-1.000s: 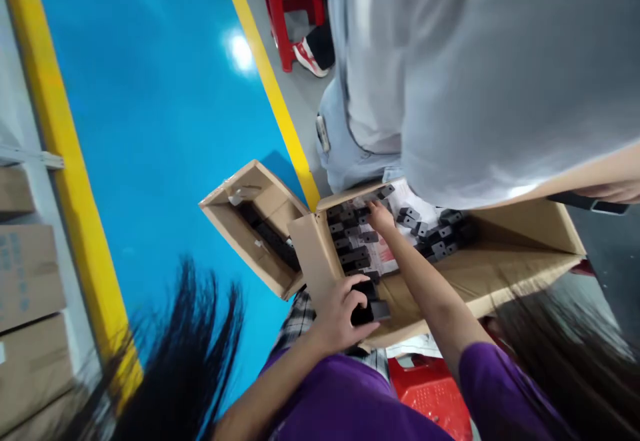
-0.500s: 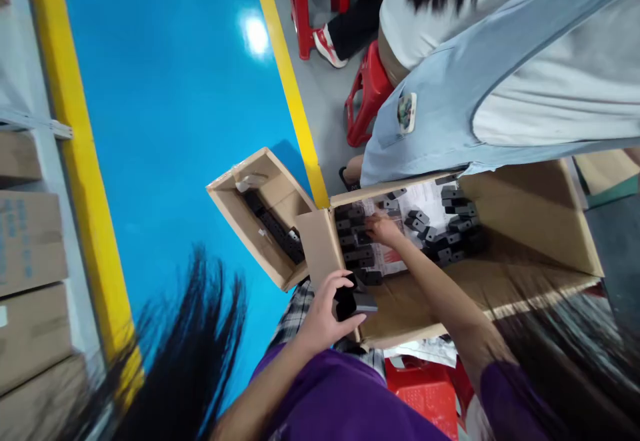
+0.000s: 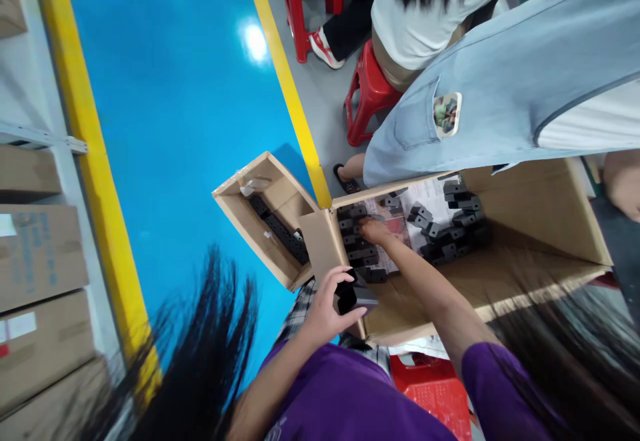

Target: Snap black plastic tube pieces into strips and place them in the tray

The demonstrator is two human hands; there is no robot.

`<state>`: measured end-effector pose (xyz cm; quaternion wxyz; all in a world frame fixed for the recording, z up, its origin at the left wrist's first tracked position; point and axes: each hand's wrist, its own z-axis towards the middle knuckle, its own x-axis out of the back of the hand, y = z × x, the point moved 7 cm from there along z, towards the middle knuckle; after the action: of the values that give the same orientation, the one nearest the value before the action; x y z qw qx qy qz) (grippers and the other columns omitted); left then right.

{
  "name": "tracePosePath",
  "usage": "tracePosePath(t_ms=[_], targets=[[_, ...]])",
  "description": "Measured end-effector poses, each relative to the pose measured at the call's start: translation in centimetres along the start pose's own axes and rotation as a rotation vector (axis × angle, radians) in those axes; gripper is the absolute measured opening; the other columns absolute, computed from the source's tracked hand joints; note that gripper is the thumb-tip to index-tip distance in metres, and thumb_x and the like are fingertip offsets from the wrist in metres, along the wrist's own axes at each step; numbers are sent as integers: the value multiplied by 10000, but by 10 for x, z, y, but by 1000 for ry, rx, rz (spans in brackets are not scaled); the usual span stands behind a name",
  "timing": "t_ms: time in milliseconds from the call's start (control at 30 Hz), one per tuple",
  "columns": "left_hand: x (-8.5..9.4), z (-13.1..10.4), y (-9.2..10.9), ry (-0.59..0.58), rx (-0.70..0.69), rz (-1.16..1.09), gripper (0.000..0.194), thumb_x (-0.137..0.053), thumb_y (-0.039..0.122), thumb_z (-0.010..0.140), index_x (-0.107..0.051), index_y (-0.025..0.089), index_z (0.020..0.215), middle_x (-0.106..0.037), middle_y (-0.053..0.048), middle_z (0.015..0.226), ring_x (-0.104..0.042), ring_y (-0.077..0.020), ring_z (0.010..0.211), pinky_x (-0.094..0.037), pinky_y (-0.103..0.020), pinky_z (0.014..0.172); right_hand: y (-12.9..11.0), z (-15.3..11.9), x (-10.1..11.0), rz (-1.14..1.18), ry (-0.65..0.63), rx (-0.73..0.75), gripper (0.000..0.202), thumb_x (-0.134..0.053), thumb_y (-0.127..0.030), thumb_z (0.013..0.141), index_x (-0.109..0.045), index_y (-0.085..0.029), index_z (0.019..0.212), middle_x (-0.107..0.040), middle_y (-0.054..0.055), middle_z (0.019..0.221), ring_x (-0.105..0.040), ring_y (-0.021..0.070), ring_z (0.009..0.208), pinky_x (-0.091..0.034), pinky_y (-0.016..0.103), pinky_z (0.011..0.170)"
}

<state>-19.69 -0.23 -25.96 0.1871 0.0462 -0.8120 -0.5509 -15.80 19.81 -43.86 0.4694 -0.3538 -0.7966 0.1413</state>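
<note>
My left hand [image 3: 324, 308] is closed around a few black rectangular blocks [image 3: 356, 292], held over the near left edge of a large cardboard box [image 3: 540, 211]. The blocks look hollow or dark-faced, and their exact kind is not clear. Inside the box, my right hand [image 3: 375, 231] has its fingers curled over a black block at the left-hand group of blocks [image 3: 367, 254]. Its fingertips are partly hidden. More black blocks with small holes [image 3: 453, 244] lie in a loose pile on printed paper [image 3: 414, 194] in the middle of the box.
A smaller open carton [image 3: 240, 211] with a row of black parts [image 3: 275, 221] stands at the left. A co-worker in light denim [image 3: 415, 128] is close along the far side. Red stools [image 3: 367, 94] stand beyond, and shelved cartons [image 3: 40, 248] line the left.
My right hand has shifted slightly left among the blocks. My left hand keeps hold of its blocks, now tilted a little differently. The denim-clad co-worker has changed posture, and the whole view has moved slightly.
</note>
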Motion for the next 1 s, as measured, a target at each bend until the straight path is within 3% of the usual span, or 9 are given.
tracePosePath(t_ms=[233, 400, 567, 800, 900, 1000], targets=[[-1, 7, 1, 17, -24, -4, 458, -797, 291, 822, -558, 237, 1209, -591, -154, 1415, -578, -308, 1356, -456, -519, 1151, 7, -14, -1, -36, 18, -82, 251, -667, -355, 998, -683, -148, 1139, -711, 65, 1125, -707, 188, 981, -621, 372, 869], [9, 15, 14, 84, -46, -12, 447, -789, 299, 817, -568, 243, 1201, -605, -142, 1392, -578, -311, 1345, -450, -524, 1149, -9, -47, 28, 39, 181, -53, 184, -654, -324, 1006, -692, -148, 1040, -720, 43, 1045, -704, 169, 943, -616, 371, 869], [26, 30, 45, 85, -92, -60, 489, -791, 343, 810, -549, 229, 1219, -593, -158, 1395, -569, -310, 1346, -427, -527, 1163, -50, -128, 80, 155, 389, -1, 43, -655, -186, 949, -690, -175, 972, -739, 67, 967, -716, 195, 916, -605, 350, 859], [40, 49, 102, -28, -147, -73, 605, -791, 441, 792, -509, 233, 1285, -566, -155, 1431, -571, -295, 1331, -452, -465, 1128, -103, -260, 137, 336, 708, -63, 177, -594, -275, 983, -635, -214, 1144, -725, 82, 1056, -747, 192, 893, -622, 318, 794], [35, 59, 131, -136, -146, -49, 607, -772, 452, 794, -507, 235, 1296, -565, -144, 1440, -570, -290, 1331, -450, -444, 1124, -140, -304, 154, 327, 746, 2, 168, -589, -306, 1009, -704, -214, 1090, -700, 70, 938, -701, 186, 867, -595, 312, 782], [13, 65, 157, -340, -128, 10, 508, -772, 425, 774, -593, 234, 1209, -607, -112, 1394, -578, -296, 1308, -459, -420, 1097, -181, -332, 161, 270, 695, 70, 194, -605, -312, 1012, -754, -217, 1093, -683, 71, 881, -643, 202, 888, -544, 345, 812]])
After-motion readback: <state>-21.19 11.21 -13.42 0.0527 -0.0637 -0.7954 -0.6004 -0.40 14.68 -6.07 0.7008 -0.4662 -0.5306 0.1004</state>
